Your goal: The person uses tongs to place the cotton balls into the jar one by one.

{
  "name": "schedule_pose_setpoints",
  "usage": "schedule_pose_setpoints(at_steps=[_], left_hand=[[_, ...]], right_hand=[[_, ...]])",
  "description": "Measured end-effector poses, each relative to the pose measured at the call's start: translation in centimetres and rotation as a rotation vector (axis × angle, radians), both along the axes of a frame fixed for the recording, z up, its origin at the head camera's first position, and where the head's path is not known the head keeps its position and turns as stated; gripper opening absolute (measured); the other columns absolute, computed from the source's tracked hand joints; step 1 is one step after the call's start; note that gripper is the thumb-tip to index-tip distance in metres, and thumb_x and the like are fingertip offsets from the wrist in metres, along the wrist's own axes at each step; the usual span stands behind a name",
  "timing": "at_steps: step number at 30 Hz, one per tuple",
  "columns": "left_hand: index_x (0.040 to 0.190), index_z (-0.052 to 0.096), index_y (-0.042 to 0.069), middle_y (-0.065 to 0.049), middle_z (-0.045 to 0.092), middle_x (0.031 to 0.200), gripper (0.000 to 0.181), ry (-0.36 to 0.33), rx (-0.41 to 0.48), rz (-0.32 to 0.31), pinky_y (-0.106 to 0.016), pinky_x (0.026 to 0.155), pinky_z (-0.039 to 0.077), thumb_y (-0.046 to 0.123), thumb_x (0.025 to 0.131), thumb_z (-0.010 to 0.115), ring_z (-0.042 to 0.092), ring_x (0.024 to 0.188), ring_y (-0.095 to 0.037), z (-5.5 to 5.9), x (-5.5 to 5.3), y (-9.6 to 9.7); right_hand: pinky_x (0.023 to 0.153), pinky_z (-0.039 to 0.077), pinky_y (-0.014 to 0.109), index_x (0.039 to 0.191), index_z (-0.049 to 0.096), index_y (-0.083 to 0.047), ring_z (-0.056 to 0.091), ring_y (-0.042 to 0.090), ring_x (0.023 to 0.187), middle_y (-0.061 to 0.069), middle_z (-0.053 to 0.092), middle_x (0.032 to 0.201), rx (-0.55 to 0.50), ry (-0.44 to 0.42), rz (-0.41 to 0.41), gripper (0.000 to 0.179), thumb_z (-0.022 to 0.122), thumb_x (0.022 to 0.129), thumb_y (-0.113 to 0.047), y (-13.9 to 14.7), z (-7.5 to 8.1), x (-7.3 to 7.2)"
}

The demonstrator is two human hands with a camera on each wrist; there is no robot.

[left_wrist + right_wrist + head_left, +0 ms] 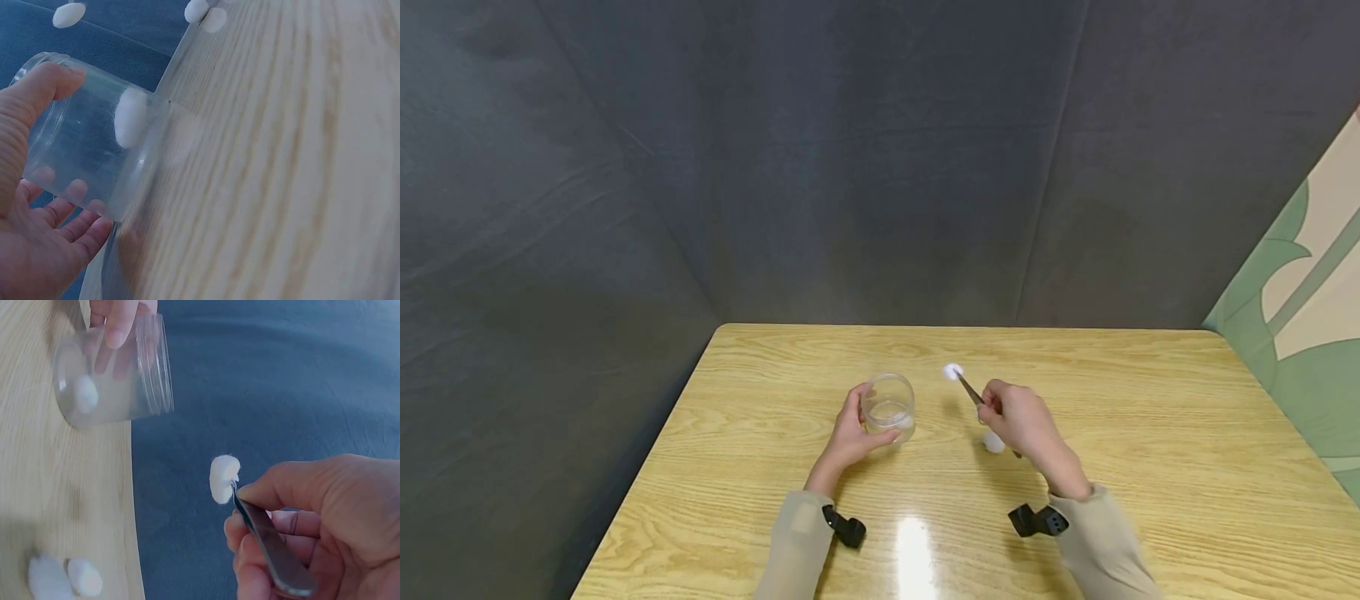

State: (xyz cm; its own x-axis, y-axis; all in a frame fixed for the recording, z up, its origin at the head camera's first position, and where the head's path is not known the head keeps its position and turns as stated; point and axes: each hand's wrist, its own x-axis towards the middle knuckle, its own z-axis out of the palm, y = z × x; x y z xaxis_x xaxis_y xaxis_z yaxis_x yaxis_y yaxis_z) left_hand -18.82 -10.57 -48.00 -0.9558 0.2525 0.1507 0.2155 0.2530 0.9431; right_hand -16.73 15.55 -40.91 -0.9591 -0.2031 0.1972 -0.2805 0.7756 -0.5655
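My left hand (848,440) grips a clear jar (119,369) standing on the table, thumb on the near side and fingers around the far side. Inside the jar, near its bottom, lies a white cotton ball (131,117). My right hand (1024,417) pinches metal tweezers (269,547) between thumb and fingers. At the tweezers' tips another cotton ball (224,478) is held in the air, to the right of the jar and higher than the table. Below the right hand, two more cotton balls (50,578) lie side by side on the wood.
The light wooden table (760,367) reaches back to a dark cloth (880,167), which also hangs along the left side. Patterned green and cream fabric (1300,333) borders the right edge. Each wrist wears a black camera strap (1037,521).
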Motion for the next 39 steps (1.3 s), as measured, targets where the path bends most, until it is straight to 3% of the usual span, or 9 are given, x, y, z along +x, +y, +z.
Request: schedule_pose_setpoints(at_steps=[8,15,17,19,21,25,29,39], left_hand=[[0.137,0.028,-0.009,-0.033,0.039,0.132,0.081,0.003,-0.007,0.002,-0.053,0.092,0.037,0.0,0.073,0.076,0.04,0.118,-0.047,-0.1,-0.1,0.0],[0.14,0.03,0.001,-0.026,0.041,0.134,0.084,0.0,-0.012,0.029,-0.052,0.093,0.037,0.005,0.071,0.079,0.043,0.118,-0.039,-3.3,-1.6,-0.2],[0.14,0.031,0.003,-0.023,0.042,0.134,0.085,0.006,-0.017,0.033,-0.049,0.092,0.038,0.008,0.071,0.081,0.044,0.117,-0.037,-3.6,-1.8,-0.3],[0.14,0.031,0.002,-0.023,0.042,0.134,0.085,0.01,-0.009,0.031,-0.049,0.092,0.038,0.008,0.071,0.081,0.044,0.117,-0.037,-3.7,-1.8,-0.3],[0.139,0.03,-0.001,-0.026,0.041,0.133,0.084,0.01,-0.006,0.023,-0.051,0.092,0.037,0.006,0.072,0.079,0.043,0.117,-0.04,-2.8,-1.3,-0.2],[0.139,0.03,-0.003,-0.027,0.042,0.133,0.084,0.014,-0.009,0.027,-0.051,0.092,0.037,0.004,0.071,0.079,0.043,0.118,-0.042,-2.7,-1.3,-0.1],[0.139,0.033,0.003,-0.019,0.045,0.132,0.085,0.026,-0.019,0.046,-0.047,0.092,0.037,0.011,0.07,0.082,0.044,0.118,-0.034,-3.9,-1.8,-0.3],[0.139,0.032,0.002,-0.021,0.044,0.134,0.085,0.017,-0.019,0.048,-0.047,0.093,0.038,0.01,0.07,0.081,0.044,0.119,-0.035,-4.0,-1.9,-0.2]], right_hand=[[0.045,0.033,0.025,0.074,0.054,-0.008,0.04,0.01,0.048,-0.004,0.046,0.058,-0.005,0.008,0.033,0.013,0.062,0.083,-0.003,-1.2,0.3,0.1],[0.044,0.033,0.026,0.074,0.055,-0.008,0.04,0.008,0.046,-0.004,0.047,0.057,-0.009,0.02,0.051,0.013,0.063,0.083,-0.002,-2.0,0.6,0.2],[0.044,0.033,0.025,0.075,0.055,-0.008,0.04,0.008,0.046,-0.005,0.047,0.057,-0.002,0.028,0.057,0.013,0.063,0.082,-0.002,-2.3,0.6,0.2],[0.044,0.033,0.025,0.074,0.055,-0.008,0.039,0.008,0.046,-0.005,0.046,0.056,0.005,0.038,0.066,0.013,0.064,0.082,-0.002,-2.6,0.5,0.2],[0.044,0.032,0.025,0.074,0.055,-0.009,0.039,0.008,0.046,-0.006,0.046,0.056,0.012,0.047,0.074,0.013,0.064,0.081,-0.003,-2.9,0.4,0.2],[0.045,0.032,0.025,0.072,0.055,-0.01,0.038,0.007,0.047,-0.007,0.045,0.055,0.016,0.055,0.086,0.014,0.064,0.08,-0.003,-3.4,0.2,0.2],[0.044,0.031,0.024,0.072,0.055,-0.01,0.037,0.007,0.046,-0.007,0.045,0.055,0.019,0.058,0.104,0.014,0.064,0.08,-0.003,-3.9,0.1,0.2],[0.044,0.032,0.023,0.073,0.055,-0.01,0.037,0.008,0.047,-0.006,0.044,0.055,0.05,0.036,0.131,0.015,0.066,0.08,-0.004,-4.8,-0.2,0.3]])
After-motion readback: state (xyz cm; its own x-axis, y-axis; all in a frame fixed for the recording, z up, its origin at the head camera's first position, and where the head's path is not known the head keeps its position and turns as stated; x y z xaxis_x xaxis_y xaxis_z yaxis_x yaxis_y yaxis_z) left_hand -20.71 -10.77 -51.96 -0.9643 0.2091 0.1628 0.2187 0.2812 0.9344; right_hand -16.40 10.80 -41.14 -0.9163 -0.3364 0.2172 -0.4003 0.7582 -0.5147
